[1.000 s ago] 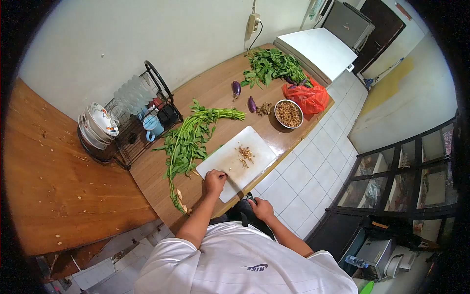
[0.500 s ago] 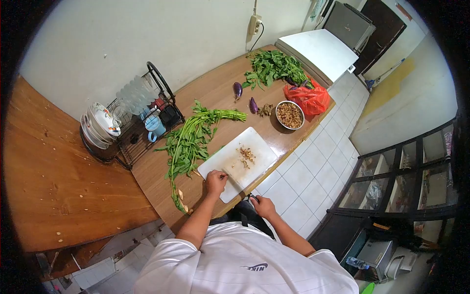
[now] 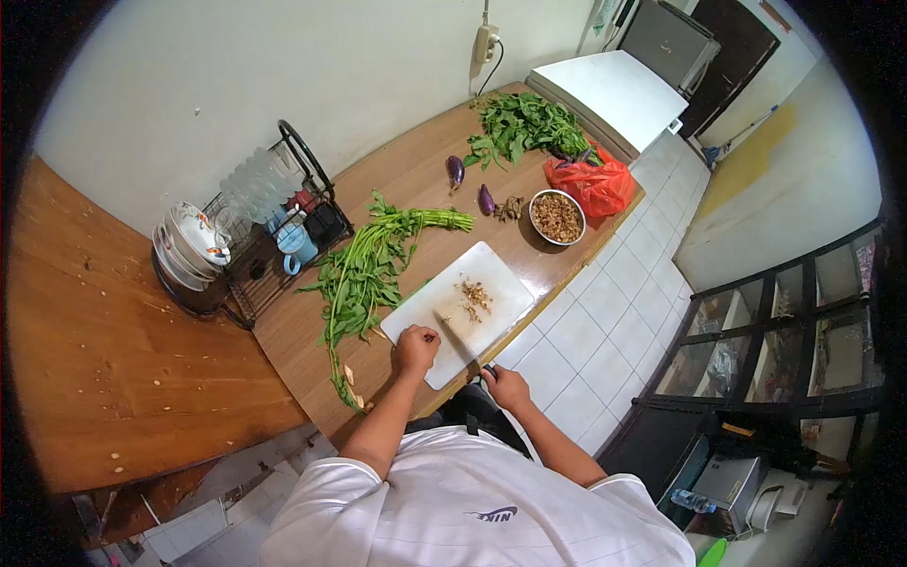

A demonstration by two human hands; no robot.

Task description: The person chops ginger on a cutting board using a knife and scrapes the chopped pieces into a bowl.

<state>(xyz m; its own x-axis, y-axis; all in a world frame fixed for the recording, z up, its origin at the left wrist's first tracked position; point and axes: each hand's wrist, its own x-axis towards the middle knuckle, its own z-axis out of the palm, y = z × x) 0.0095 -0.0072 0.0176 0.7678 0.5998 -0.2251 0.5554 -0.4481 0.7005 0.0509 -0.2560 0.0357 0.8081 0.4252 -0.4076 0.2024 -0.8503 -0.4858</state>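
Observation:
A white cutting board (image 3: 501, 274) lies near the table's front edge, with small chopped brownish pieces (image 3: 473, 297) on its middle. My right hand (image 3: 508, 386) is closed around the handle of a knife (image 3: 458, 334), whose blade slants across the board towards the chopped pieces. At the board's left edge, my left hand (image 3: 417, 348) is closed, fingertips pinched; whatever is between them is too small to make out. Left of the board spreads a bunch of leafy greens (image 3: 364, 269) with long stems. Behind the board stands a metal bowl (image 3: 558, 217) full of brown chopped bits.
Two small eggplants (image 3: 455, 172) and some knobbly brown root pieces (image 3: 510, 208) lie behind the board. More greens (image 3: 529, 128) and a red plastic bag (image 3: 605, 184) are at the far end. A dish rack (image 3: 312, 165) with glasses and plates stands at left.
My right hand has shifted slightly up, and the knife blade has swung away from my left hand, further over the board. My left hand stays almost in place.

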